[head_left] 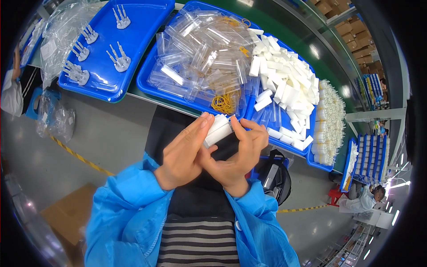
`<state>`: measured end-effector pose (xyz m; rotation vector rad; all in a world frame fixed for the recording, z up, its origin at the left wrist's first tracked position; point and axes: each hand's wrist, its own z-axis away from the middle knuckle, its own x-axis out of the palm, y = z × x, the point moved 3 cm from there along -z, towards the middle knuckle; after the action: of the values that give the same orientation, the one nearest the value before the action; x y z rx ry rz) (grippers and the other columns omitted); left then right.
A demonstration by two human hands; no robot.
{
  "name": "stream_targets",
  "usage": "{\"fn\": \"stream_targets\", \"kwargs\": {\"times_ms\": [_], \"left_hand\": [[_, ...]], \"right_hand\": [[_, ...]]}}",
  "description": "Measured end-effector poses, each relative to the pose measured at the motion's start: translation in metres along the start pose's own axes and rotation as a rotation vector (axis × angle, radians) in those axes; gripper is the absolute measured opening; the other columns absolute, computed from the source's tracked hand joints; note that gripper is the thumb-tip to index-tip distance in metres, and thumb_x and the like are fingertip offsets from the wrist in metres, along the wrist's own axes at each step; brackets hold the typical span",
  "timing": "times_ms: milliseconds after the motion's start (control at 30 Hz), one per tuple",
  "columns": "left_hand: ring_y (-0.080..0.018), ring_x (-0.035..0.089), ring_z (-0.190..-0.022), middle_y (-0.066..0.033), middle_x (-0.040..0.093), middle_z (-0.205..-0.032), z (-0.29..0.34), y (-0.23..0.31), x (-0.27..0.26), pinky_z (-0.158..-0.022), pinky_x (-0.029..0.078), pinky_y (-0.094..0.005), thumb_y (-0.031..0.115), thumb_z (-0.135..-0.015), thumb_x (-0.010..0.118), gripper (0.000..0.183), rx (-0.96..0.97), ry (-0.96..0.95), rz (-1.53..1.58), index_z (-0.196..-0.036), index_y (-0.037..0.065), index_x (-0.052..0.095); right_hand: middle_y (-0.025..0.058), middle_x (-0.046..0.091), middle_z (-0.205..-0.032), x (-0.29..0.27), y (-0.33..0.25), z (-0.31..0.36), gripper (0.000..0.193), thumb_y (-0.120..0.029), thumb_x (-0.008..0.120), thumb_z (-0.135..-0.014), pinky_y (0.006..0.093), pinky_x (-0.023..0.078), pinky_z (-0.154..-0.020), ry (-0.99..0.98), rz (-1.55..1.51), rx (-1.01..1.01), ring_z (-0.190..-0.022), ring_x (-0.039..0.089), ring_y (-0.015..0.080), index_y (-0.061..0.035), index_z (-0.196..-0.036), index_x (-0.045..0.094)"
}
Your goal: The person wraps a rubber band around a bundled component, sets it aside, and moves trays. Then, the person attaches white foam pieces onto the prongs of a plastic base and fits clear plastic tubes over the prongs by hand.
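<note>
Between my two hands, over my lap, is a white rectangular piece (218, 131), split lengthwise by a line and with a clear lower edge. My left hand (183, 151) presses along its left side with the fingers held together. My right hand (235, 155) grips the other side between bent fingers and thumb. Just beyond my fingertips stands a blue tray of clear plastic sleeves (191, 44), with a bundle of yellow rubber bands (223, 103) at its near edge. To the right, white foam-like blocks (289, 84) are heaped in another blue tray.
A blue tray (104, 44) at the left carries several white pronged parts (120, 60). Clear plastic bags (62, 40) lie beside it. Packed white pieces (328, 120) fill a tray at the right. A black bag (278, 175) sits below the bench, and a person (362, 200) is far right.
</note>
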<state>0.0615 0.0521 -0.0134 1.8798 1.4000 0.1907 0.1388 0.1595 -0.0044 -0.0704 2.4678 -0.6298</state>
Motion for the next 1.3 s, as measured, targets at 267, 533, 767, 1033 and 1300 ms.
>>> {"fn": "stream_targets", "kwargs": {"times_ms": [267, 533, 767, 1033, 1300], "left_hand": [[-0.0351, 0.059, -0.117, -0.0221, 0.054, -0.126, 0.016, -0.035, -0.038, -0.089, 0.056, -0.0369, -0.008, -0.074, 0.076, 0.048, -0.295, 0.181, 0.210, -0.120, -0.006, 0.061], [-0.0329, 0.054, -0.123, -0.0208, 0.050, -0.132, 0.019, -0.057, -0.056, -0.094, 0.056, -0.0403, -0.015, -0.082, 0.064, 0.045, -0.579, 0.319, 0.703, -0.125, -0.006, 0.056], [-0.0325, 0.054, -0.122, -0.0203, 0.050, -0.131, 0.021, -0.064, -0.060, -0.095, 0.055, -0.0412, -0.016, -0.080, 0.064, 0.039, -0.500, 0.298, 0.743, -0.118, -0.005, 0.058], [-0.0334, 0.057, -0.118, -0.0152, 0.051, -0.119, 0.005, -0.040, -0.042, -0.093, 0.055, -0.0374, -0.012, -0.078, 0.069, 0.035, -0.409, 0.176, 0.655, -0.112, -0.003, 0.062], [-0.0281, 0.057, -0.114, -0.0131, 0.049, -0.118, 0.004, -0.029, -0.029, -0.094, 0.051, -0.0349, -0.010, -0.075, 0.073, 0.039, -0.403, 0.023, 0.425, -0.112, -0.001, 0.066]], "right_hand": [[0.0107, 0.056, -0.108, 0.013, 0.012, -0.037, 0.053, -0.018, 0.081, -0.068, 0.0438, 0.038, -0.094, -0.152, -0.169, 0.033, -0.105, 0.052, 0.0308, -0.0052, -0.117, 0.066], [0.0106, 0.054, -0.116, 0.059, 0.000, -0.074, 0.044, -0.018, 0.081, -0.067, 0.0444, 0.032, -0.095, -0.308, 0.107, -0.115, -0.112, 0.047, 0.0325, -0.0074, -0.107, 0.066], [0.0098, 0.060, -0.107, 0.055, 0.007, -0.062, 0.033, -0.009, 0.078, -0.074, 0.0358, 0.040, -0.087, -0.337, -0.156, 0.029, -0.092, 0.059, 0.0244, -0.0047, -0.102, 0.061], [0.0126, 0.062, -0.107, 0.036, 0.017, -0.039, 0.029, -0.005, 0.062, -0.093, 0.0303, 0.049, -0.086, -0.234, -1.231, 0.728, -0.090, 0.063, 0.0168, -0.0003, -0.118, 0.049], [0.0140, 0.061, -0.110, 0.016, 0.004, -0.027, 0.027, -0.007, 0.062, -0.093, 0.0299, 0.047, -0.090, -0.233, -1.253, 0.622, -0.101, 0.062, 0.0181, -0.0004, -0.116, 0.049]]}}
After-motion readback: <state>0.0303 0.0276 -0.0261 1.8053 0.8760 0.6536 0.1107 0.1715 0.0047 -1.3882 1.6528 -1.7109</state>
